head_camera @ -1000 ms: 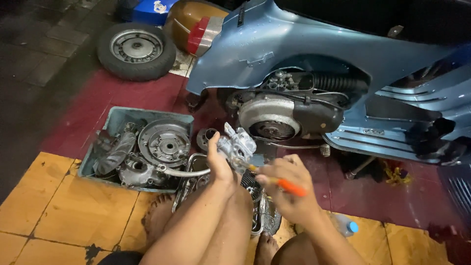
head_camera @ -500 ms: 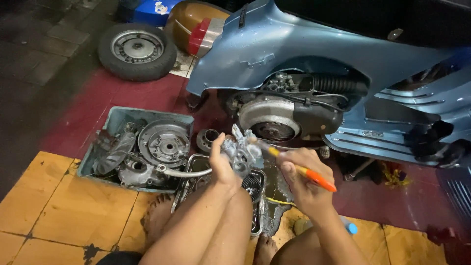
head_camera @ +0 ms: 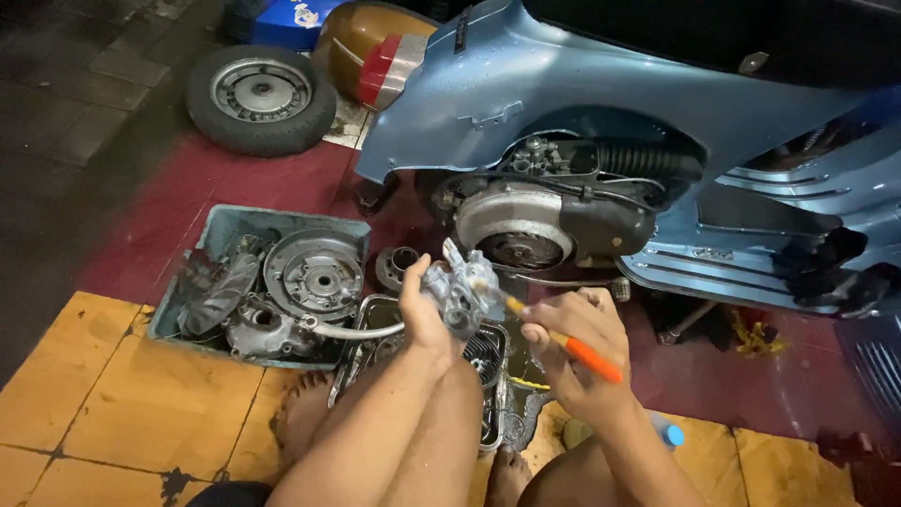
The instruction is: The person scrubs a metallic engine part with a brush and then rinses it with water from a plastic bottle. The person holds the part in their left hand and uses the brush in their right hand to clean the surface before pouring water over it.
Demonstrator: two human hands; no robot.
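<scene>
My left hand (head_camera: 422, 314) grips a small grey metal engine part, a carburettor-like casting (head_camera: 462, 291), held up over my knees. My right hand (head_camera: 574, 361) holds an orange-handled screwdriver (head_camera: 572, 349) with its tip against the right side of the casting. Both forearms rest along my bare legs. Below the hands lies a metal tray (head_camera: 491, 376) with dark parts in it.
A blue scooter (head_camera: 601, 103) with its engine (head_camera: 540, 221) exposed stands just beyond the hands. A grey tub (head_camera: 221, 225) of engine parts sits at left, a loose wheel (head_camera: 260, 99) further back. My bare feet rest on orange tiles (head_camera: 113, 404).
The screwdriver has swung from pointing sideways to angling up into the casting. Both hands have stayed over the tray, and the view has shifted slightly.
</scene>
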